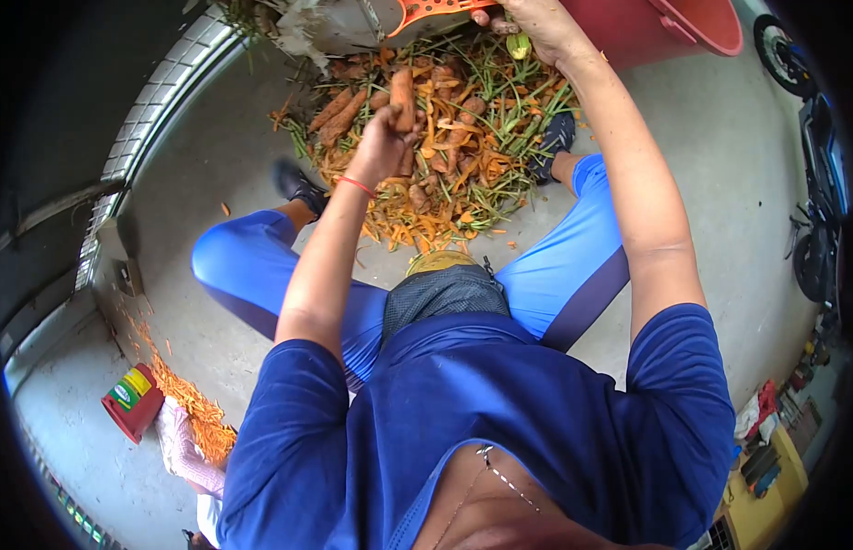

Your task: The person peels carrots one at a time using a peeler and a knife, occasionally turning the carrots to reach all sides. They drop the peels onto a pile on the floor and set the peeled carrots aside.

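My left hand (385,147), with a red band on its wrist, is closed around an orange carrot (402,99) that points up and away over the pile. My right hand (536,27) is partly cut off by the top edge, its fingers curled. Next to its fingertips is the rim of an orange perforated basket (435,7). A yellow-green piece (519,46) shows just below the right hand; I cannot tell whether it is held. Under both hands lies a heap of orange peelings (435,215), green stalks (527,124) and unpeeled carrots (339,115).
A large red tub (642,32) stands at the upper right. My shoes (556,137) flank the pile. A motorbike (816,174) is along the right side. At lower left are a red container (133,401), shredded orange pieces (202,417) and another person's patterned sleeve (181,446).
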Demonstrator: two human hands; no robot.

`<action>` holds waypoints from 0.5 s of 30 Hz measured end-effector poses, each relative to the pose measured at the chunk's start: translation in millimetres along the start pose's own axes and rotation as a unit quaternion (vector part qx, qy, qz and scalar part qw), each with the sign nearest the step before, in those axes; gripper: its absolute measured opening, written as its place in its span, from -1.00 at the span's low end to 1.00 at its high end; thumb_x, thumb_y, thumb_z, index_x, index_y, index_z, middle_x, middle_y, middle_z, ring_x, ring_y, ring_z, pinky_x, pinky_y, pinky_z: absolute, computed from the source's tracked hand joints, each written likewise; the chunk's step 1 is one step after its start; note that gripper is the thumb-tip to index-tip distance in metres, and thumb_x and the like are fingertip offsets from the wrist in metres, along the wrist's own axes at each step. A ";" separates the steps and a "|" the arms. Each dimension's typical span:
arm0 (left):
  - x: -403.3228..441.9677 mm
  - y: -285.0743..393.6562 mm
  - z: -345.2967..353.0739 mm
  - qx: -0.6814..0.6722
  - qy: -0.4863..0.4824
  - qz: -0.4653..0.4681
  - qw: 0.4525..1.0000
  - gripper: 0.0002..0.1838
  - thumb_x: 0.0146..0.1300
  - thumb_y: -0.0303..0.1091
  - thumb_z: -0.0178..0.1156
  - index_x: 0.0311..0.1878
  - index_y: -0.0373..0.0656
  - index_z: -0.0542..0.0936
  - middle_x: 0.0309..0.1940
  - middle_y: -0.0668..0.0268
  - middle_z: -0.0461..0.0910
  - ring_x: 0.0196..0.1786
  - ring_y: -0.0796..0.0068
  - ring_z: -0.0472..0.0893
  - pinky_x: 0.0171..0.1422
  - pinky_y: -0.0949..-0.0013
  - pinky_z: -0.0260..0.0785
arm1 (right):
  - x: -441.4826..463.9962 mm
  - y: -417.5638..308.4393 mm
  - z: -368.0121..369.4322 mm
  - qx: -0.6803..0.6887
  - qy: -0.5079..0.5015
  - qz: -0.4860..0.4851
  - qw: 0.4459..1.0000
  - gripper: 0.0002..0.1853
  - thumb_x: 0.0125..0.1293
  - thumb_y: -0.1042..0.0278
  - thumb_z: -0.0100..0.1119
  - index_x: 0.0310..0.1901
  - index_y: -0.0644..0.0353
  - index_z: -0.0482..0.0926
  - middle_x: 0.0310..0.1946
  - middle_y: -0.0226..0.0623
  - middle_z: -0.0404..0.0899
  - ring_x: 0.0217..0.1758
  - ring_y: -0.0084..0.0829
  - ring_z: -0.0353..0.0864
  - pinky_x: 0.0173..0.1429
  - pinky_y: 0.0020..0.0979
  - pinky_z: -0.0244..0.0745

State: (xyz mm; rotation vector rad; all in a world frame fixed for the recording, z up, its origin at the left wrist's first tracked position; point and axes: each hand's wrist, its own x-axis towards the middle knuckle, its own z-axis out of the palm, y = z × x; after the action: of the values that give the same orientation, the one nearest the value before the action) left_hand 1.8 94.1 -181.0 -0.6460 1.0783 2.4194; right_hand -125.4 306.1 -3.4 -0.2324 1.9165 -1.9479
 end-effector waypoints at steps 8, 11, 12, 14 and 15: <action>-78.6 126.1 33.6 -0.008 -0.093 0.154 0.984 -0.61 0.42 -0.13 0.05 0.12 -0.24 0.38 -0.12 0.17 0.54 -0.07 0.34 0.59 -0.08 0.38 0.47 | -1.3 -3.2 38.5 0.122 -0.040 0.016 0.992 -0.80 0.25 0.28 0.36 -0.18 0.14 0.58 -0.40 -0.53 0.58 -0.55 -0.77 0.45 -0.59 -0.73 0.27; -83.3 132.1 32.1 -0.082 -0.096 0.181 0.975 -0.69 0.36 -0.23 0.08 0.04 -0.22 0.42 -0.13 0.21 0.56 -0.09 0.35 0.60 -0.05 0.32 0.48 | 2.8 13.8 54.4 -0.005 -0.088 -0.070 0.994 -0.76 0.28 0.19 0.33 -0.07 0.04 0.60 -0.43 -0.65 0.57 -0.57 -0.85 0.42 -0.57 -0.77 0.20; -80.0 132.4 38.0 -0.083 -0.084 0.194 0.974 -0.69 0.37 -0.22 0.08 0.04 -0.21 0.43 -0.13 0.22 0.56 -0.10 0.37 0.60 -0.04 0.32 0.48 | -2.0 11.2 64.7 -0.024 -0.082 -0.082 0.993 -0.74 0.27 0.23 0.34 -0.05 0.07 0.59 -0.42 -0.64 0.57 -0.57 -0.85 0.41 -0.57 -0.76 0.19; -71.4 129.4 45.2 -0.087 -0.049 0.216 0.971 -0.69 0.38 -0.19 0.06 0.03 -0.20 0.44 -0.12 0.23 0.57 -0.12 0.40 0.60 -0.01 0.31 0.48 | 0.5 20.1 71.0 0.007 -0.098 -0.074 0.992 -0.74 0.28 0.22 0.33 -0.05 0.06 0.59 -0.38 -0.61 0.60 -0.57 -0.84 0.40 -0.56 -0.75 0.21; -67.7 128.9 41.6 -0.041 -0.046 0.206 0.977 -0.66 0.41 -0.13 0.02 0.03 -0.21 0.44 -0.11 0.25 0.58 -0.09 0.44 0.60 0.05 0.32 0.48 | 0.6 23.7 74.5 -0.010 -0.104 -0.080 0.991 -0.73 0.27 0.21 0.33 -0.05 0.06 0.59 -0.38 -0.61 0.60 -0.57 -0.84 0.39 -0.56 -0.75 0.21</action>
State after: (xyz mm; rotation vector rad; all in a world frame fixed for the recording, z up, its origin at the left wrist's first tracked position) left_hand -22.9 34.6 -44.0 -0.3542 1.1722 2.8258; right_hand -93.3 237.7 -23.3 -0.5887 1.8299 -1.9181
